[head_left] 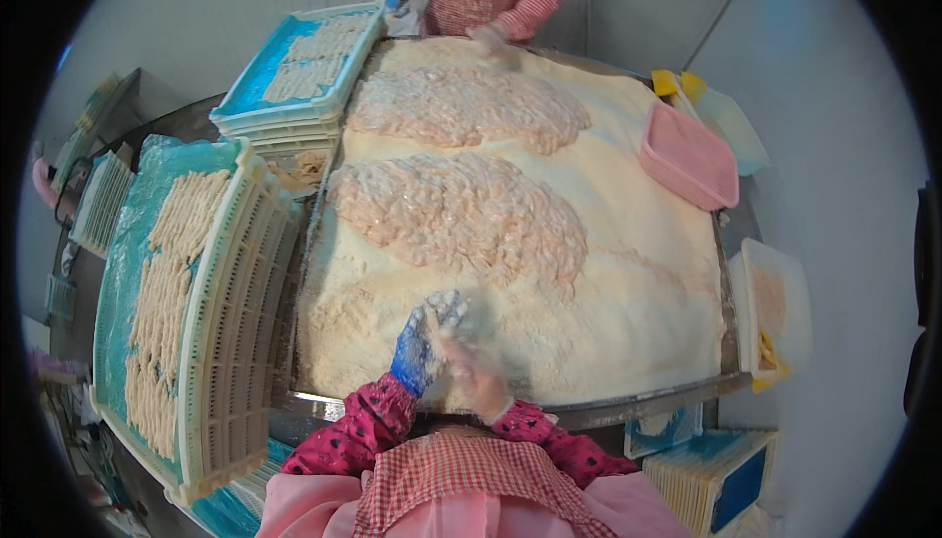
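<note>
My left hand (420, 344), in a blue glove caked with white powder, is held over the near edge of the powder bed. Its fingers are curled, and what lies in them is hidden. Against it is my right hand (479, 379), in a thin clear glove and smeared by motion, so its fingers are hard to read. Beyond both hands, a glossy heap of pale pink raw meat strips (461, 214) rests on the white flour-like powder (638, 332). A second heap of meat strips (471, 106) lies farther back.
At left, stacked white crates (231, 342) carry a blue-lined top tray with rows of coated strips. Another tray stack (265, 116) stands behind. A pink basin (689, 155) sits at the right edge. Across the table, a co-worker's hand (491, 36) is over the powder.
</note>
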A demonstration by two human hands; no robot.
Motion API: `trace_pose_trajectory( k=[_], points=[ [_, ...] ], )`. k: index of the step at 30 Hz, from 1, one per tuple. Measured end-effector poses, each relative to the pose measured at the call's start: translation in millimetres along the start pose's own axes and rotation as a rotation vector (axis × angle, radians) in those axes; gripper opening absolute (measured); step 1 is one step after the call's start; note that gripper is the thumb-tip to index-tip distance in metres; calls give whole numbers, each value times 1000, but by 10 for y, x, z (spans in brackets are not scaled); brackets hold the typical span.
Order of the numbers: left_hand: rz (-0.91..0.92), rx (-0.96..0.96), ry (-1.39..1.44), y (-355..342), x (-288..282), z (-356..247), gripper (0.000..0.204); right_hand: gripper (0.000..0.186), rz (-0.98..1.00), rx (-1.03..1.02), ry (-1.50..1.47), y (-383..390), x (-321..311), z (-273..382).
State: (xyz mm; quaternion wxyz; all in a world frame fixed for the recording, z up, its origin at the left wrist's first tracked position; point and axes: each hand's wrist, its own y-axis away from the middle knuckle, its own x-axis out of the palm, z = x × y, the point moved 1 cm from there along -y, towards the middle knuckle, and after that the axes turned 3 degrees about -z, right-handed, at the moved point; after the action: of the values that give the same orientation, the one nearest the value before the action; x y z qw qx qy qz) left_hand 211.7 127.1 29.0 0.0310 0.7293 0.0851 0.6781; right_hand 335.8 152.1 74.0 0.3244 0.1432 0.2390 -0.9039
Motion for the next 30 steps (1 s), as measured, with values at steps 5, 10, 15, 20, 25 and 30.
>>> trace_pose_trajectory(
  k=[5, 10, 15, 20, 25, 30],
  points=[
    [167, 1225, -18, -68, 460, 759, 52, 39, 35, -375, 262, -299, 153, 254],
    [-313, 187, -562, 267, 191, 174, 52, 51, -47, -70, 215, -419, 79, 96],
    [-349, 170, -129, 343, -402, -278, 36, 55, 97, -40, -172, -559, 339, 52],
    [-402, 189, -200, 879, 319, -792, 38, 22, -16, -21, 760, -1286, -70, -989],
    [-160, 451, -238, 1541, 1425, -1923, 45, 14, 110, -108, 758, -1347, -363, -1423],
    [-818, 1391, -909, 3239, 1450, -3595, 49, 13, 82, -24, 488, -1316, -334, -1225]
  ],
)
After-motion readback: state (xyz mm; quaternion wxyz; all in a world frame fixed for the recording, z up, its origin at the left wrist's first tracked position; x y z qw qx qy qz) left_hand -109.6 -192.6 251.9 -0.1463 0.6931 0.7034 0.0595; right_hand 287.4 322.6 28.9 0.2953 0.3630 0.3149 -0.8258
